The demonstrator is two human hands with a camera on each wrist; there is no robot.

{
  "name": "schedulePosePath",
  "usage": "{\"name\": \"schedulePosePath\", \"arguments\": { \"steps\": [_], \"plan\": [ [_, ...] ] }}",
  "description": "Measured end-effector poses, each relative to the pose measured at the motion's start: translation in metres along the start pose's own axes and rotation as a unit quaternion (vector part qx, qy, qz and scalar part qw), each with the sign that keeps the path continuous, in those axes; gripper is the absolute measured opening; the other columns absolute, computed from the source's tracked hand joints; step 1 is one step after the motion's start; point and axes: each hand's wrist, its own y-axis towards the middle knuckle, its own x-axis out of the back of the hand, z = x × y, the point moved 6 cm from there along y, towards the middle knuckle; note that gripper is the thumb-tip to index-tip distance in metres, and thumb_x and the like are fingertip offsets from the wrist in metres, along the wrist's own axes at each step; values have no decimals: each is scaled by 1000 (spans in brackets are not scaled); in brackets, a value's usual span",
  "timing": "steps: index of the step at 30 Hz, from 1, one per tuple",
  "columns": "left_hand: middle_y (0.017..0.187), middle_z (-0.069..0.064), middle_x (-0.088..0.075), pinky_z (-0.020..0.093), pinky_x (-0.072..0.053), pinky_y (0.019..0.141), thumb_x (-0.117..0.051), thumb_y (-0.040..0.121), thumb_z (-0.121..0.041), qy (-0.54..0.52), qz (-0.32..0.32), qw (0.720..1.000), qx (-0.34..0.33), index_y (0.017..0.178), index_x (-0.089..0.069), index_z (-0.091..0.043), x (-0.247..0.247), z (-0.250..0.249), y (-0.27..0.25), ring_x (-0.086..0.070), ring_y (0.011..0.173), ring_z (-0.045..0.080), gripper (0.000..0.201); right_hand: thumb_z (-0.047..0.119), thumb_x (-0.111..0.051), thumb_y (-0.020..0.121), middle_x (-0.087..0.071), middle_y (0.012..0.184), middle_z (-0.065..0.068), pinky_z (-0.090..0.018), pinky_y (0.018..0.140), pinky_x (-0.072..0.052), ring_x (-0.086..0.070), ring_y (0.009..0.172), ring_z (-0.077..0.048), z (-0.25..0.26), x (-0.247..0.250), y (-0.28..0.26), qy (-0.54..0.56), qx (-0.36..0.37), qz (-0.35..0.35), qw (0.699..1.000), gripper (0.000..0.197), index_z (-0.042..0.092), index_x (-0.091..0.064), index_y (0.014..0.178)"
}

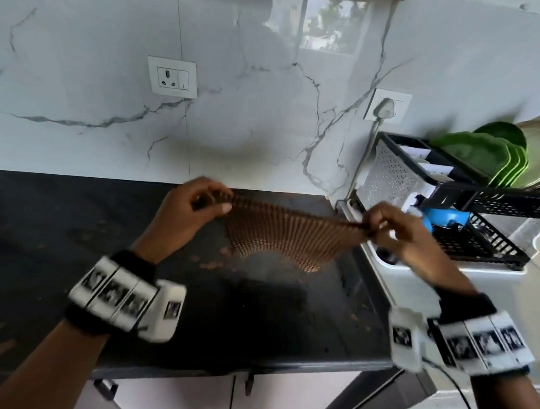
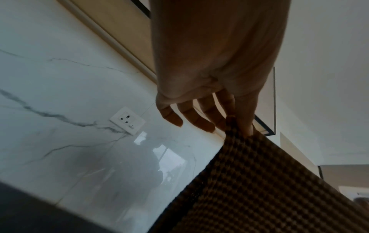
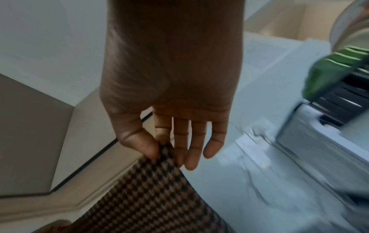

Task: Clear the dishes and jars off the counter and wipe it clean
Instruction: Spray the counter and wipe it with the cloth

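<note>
Overhead first, head view: the left hand (image 1: 195,212) and right hand (image 1: 396,231) each pinch a top corner of a brown checked cloth (image 1: 286,233), stretched between them at centre frame. It hangs above the black counter (image 1: 71,230), which shows pale smears and spots just below the cloth. Dish rack (image 1: 484,198) with green plates (image 1: 486,154) sits at right edge of frame; no dishes or jars visible on the counter.

Left wrist view: thumb and forefinger nip the cloth (image 2: 269,181) corner, the other fingers (image 2: 171,116) loosely spread. Socket (image 2: 127,120) on the marble wall, left of centre.

Right wrist view: same pinch on the cloth (image 3: 149,189), remaining fingers (image 3: 213,145) straight.

Risk, as I judge it: such a light corner pinch could slip and drop the cloth; a dry cloth may only smear the spots.

No brand or readable writing anywhere; wrist band patterns too blurred.
</note>
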Motion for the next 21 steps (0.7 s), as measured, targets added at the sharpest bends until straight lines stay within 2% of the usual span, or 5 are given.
{"name": "schedulePosePath", "arguments": {
  "steps": [3, 9, 15, 17, 21],
  "plan": [
    [89, -15, -65, 10, -42, 78, -68, 70, -45, 17, 52, 998, -4, 90, -65, -33, -14, 19, -57, -58, 79, 2, 23, 1, -64, 73, -56, 77, 3, -8, 62, -38, -49, 66, 8, -35, -40, -55, -61, -15, 81, 995, 17, 18, -61, 70],
    [86, -18, -67, 16, -46, 71, -59, 58, -79, 30, 160, 975, 150, 97, -63, -45, -59, 94, -140, -62, 76, 5, 52, 21, -64, 64, -51, 81, 13, -19, 57, -42, -52, 68, -2, -100, -106, -109, 13, -92, 166, 982, 16, 35, -58, 69],
    [81, -19, -69, 25, -50, 82, -75, 74, -19, 40, -4, 980, 195, 92, -66, -36, -64, 131, -70, -62, 75, 0, 26, 6, -68, 72, -56, 81, 9, -11, 64, -39, -52, 66, 1, -135, -99, -38, 26, -146, -21, 989, 38, 37, -54, 89],
    [92, -10, -66, 40, -50, 87, -70, 80, -14, 108, -51, 966, 230, 109, -63, -21, -64, 142, -54, -62, 83, 11, 30, -1, -70, 76, -52, 92, -6, -20, 70, -37, -51, 77, -13, -143, -101, -26, -57, -182, -50, 980, 35, 12, -56, 105],
    [98, -3, -68, 40, -50, 90, -66, 81, -18, 124, -56, 968, 211, 99, -67, -22, -68, 127, -72, -63, 94, 16, 19, 12, -66, 82, -56, 70, 0, -31, 71, -42, -57, 77, -19, -158, -130, -60, -121, -289, 23, 949, 19, 18, -56, 67]
  ]
}}
